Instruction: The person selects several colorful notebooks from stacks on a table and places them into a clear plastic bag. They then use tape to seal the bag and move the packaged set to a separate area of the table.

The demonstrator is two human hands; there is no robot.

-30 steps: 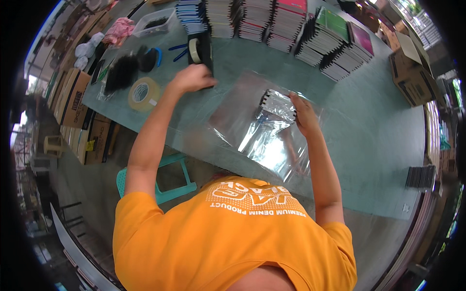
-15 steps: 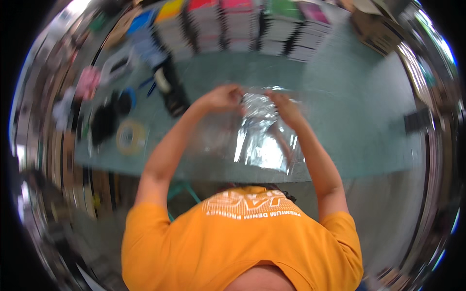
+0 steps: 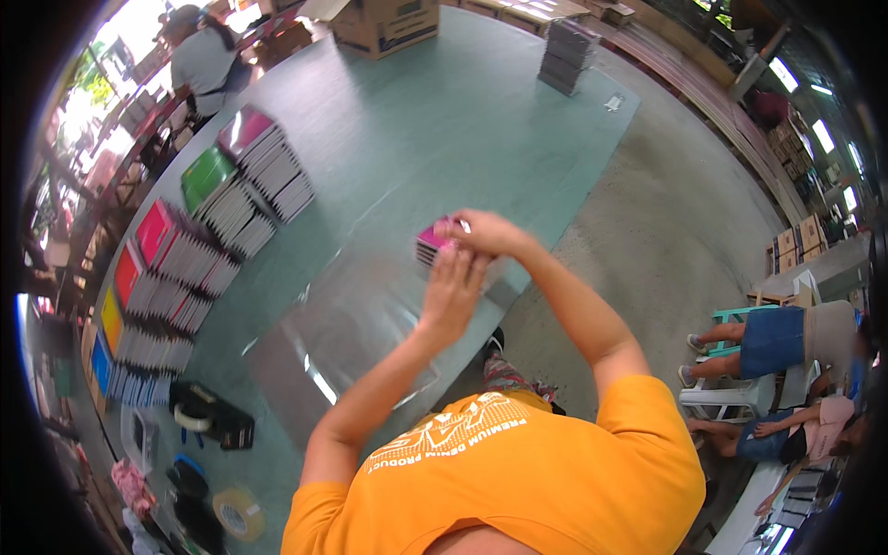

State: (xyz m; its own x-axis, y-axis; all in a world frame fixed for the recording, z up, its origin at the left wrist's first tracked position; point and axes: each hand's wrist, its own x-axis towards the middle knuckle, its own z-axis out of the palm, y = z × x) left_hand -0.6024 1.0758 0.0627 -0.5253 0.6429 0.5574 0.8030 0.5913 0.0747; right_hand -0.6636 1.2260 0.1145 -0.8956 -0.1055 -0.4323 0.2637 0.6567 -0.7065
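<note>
Close to the table's near edge stands a small stack of notebooks (image 3: 427, 246) with a purple cover on top. My left hand (image 3: 455, 289) lies along its near side, fingers stretched out. My right hand (image 3: 488, 233) reaches over from the right with its fingers bent onto the top of the stack; some blur and the overlapping hands hide the exact grip. Flat on the table, under and beside my left forearm, is a clear plastic sheet or bag (image 3: 347, 328), creased and shiny.
Stacked spiral notebooks (image 3: 190, 264) in several colours line the table's left side. A black tape dispenser (image 3: 215, 416) and a tape roll (image 3: 238, 514) lie at lower left. Farther off are a cardboard box (image 3: 384, 32) and a grey stack (image 3: 567, 57). Other people sit at right and far left.
The view has turned to the right. My hands have left the clear plastic, which now lies flat, and are together at the purple-topped notebook stack.
</note>
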